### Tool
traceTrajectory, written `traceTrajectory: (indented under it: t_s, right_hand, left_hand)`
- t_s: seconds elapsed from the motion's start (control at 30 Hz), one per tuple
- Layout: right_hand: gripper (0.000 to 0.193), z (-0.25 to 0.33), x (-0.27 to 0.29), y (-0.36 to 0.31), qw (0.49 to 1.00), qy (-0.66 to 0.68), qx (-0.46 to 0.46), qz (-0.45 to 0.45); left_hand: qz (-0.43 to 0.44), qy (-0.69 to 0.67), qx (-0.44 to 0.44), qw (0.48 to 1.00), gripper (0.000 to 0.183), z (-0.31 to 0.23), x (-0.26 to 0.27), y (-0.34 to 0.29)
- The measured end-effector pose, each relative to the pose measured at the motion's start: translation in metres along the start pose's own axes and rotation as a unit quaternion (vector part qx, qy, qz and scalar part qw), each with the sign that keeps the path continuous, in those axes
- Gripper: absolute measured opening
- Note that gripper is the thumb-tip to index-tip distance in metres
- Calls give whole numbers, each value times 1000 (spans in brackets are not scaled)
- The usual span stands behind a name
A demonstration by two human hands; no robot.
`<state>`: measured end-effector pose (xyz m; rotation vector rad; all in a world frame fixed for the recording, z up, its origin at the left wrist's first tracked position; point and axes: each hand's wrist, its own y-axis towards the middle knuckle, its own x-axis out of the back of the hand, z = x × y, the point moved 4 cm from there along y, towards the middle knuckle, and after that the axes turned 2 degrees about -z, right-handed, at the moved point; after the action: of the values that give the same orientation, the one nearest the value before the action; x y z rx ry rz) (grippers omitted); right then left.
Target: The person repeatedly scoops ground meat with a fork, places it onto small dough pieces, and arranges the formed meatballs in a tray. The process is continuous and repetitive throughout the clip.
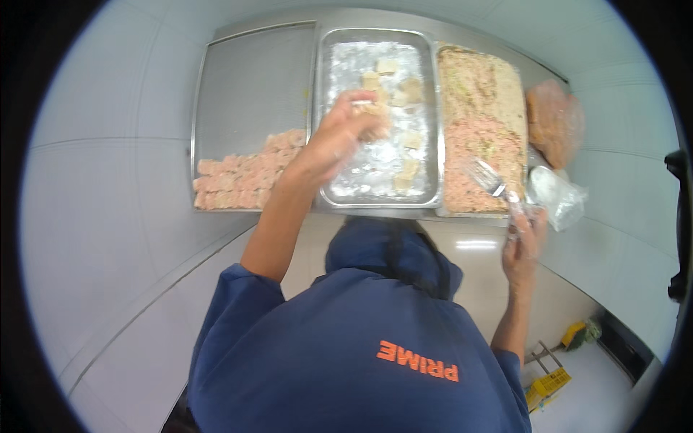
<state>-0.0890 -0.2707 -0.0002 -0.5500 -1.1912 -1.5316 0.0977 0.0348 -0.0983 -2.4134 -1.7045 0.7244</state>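
Over the middle metal tray [436, 86], my left hand [336, 137] has its fingers curled round pale square pieces [372, 119], blurred by motion. More loose pale pieces [408, 141] lie scattered on the tray's bottom. My right hand [525, 234], in a clear plastic glove, grips a metal fork [488, 177] by its handle. The fork's tines point up and left over the near part of a tray of pink minced filling [480, 130] flecked with green. The far part of that filling looks paler.
On the left, a metal tray [253, 79] carries rows of pink-topped pieces [249, 173] at its near end. Right of the filling lie an orange-brown plastic bag [554, 123] and a clear bag [567, 202]. Tiled walls rise close by; yellow items [548, 390] stand on the floor lower right.
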Motion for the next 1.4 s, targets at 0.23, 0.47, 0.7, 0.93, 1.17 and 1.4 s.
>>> traceTrajectory:
  t_s: [0.23,0.47,0.7,0.93,1.17,1.4]
  right_hand:
    - [53,-15,4,-17,997,-4,-68,-25]
    - [52,-20,-12,-17,994,22,-97,-50]
    - [48,-27,-2,-16,987,5,-151,-46]
    - [47,-38,2,-21,988,0,-135,-69]
    - [46,-76,20,-43,971,19,-223,-88]
    - [47,-191,-21,-38,964,-43,-261,-25]
  left_hand:
    - [-341,358,-31,869,40,50,269,16]
    - [-335,514,-9,790,42,119,319,-12]
    - [-391,639,-247,614,36,84,218,1]
    - [-78,385,-133,910,33,113,48,146]
    - [-131,580,-260,761,35,154,-17,206]
    - [-156,424,-161,877,39,131,-36,175]
